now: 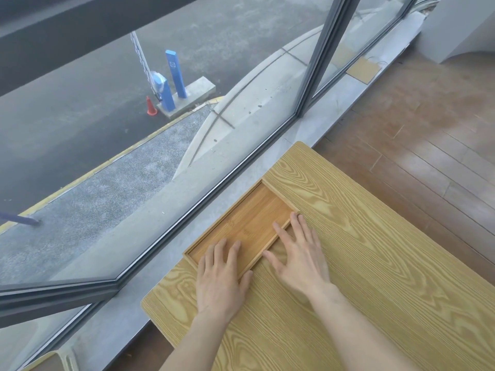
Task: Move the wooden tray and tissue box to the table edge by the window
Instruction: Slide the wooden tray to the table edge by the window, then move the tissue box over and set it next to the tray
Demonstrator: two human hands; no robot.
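Note:
A shallow wooden tray (249, 210) lies empty on the light wood-grain table (348, 236), along the table edge that runs beside the window. My left hand (219, 279) rests flat on the tray's near corner, fingers spread over its rim and floor. My right hand (297, 253) lies flat on the table against the tray's long inner rim, with its fingertips touching that rim. Neither hand grips anything. No tissue box is in view.
A grey stone sill (187, 226) and a dark window frame (316, 62) run just beyond the table edge. Brown wooden floor (428, 129) lies to the right of the table. A chair corner (51, 360) shows at the bottom left.

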